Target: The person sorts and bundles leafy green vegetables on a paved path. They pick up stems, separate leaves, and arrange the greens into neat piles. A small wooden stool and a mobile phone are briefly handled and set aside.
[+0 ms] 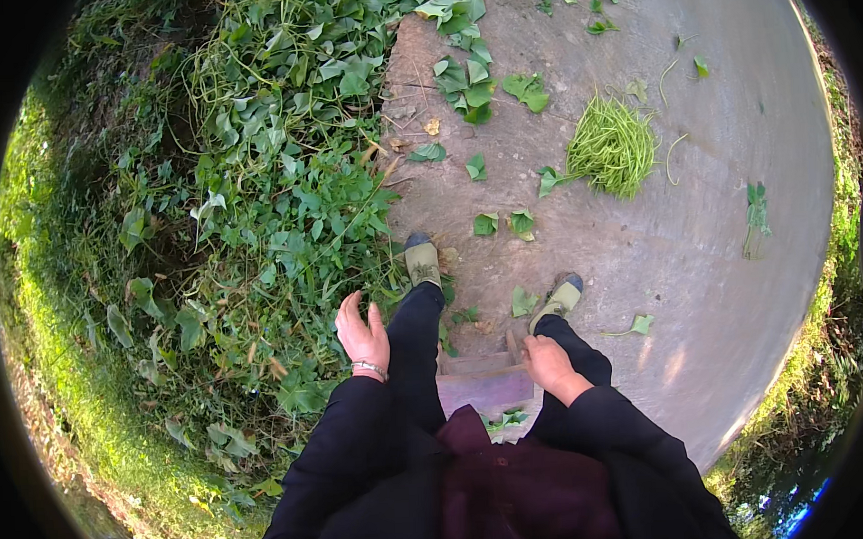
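My left hand [363, 334], with a bracelet at the wrist, is held beside my left knee over the plants, its fingers apart and nothing in it. Near my right knee is my right hand [547, 362], loosely curled; whether it holds or grips anything is hidden by its fingers. A low wooden stool [484, 387] stands between my legs, close to the right hand. Farther forward on the concrete lies a heap of green leaf stems [612, 148]. Cut leafy vines [282, 68] are piled at the front left, beyond my left hand.
Loose green leaves [476, 167] are scattered over the concrete path [716, 245]. The path's left edge meets dense low plants [246, 276] beside my left shoe [422, 259]. My right shoe [562, 298] rests on the concrete. Grass borders the path's far right side.
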Available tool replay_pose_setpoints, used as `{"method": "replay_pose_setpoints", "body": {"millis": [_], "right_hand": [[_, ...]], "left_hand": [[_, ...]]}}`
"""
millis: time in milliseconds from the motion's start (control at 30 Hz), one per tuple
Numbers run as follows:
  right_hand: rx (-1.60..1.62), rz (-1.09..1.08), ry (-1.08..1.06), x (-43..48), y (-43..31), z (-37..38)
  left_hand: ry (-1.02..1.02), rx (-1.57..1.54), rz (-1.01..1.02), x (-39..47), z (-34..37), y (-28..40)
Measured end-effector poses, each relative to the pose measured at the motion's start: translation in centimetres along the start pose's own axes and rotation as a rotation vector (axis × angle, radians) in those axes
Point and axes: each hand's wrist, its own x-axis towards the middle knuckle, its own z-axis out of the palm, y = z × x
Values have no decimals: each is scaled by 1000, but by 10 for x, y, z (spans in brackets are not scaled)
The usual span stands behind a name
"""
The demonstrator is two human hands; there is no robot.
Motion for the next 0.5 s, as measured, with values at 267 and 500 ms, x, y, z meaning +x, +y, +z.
{"method": "replay_pose_setpoints", "body": {"millis": [267,500], "right_hand": [[-64,127,68,-56,10,-38],[-152,148,86,-62,-18,-64]], "left_hand": [[-122,-12,-380,-39,-54,-80],[-118,-58,-215,-41,-69,-82]]}}
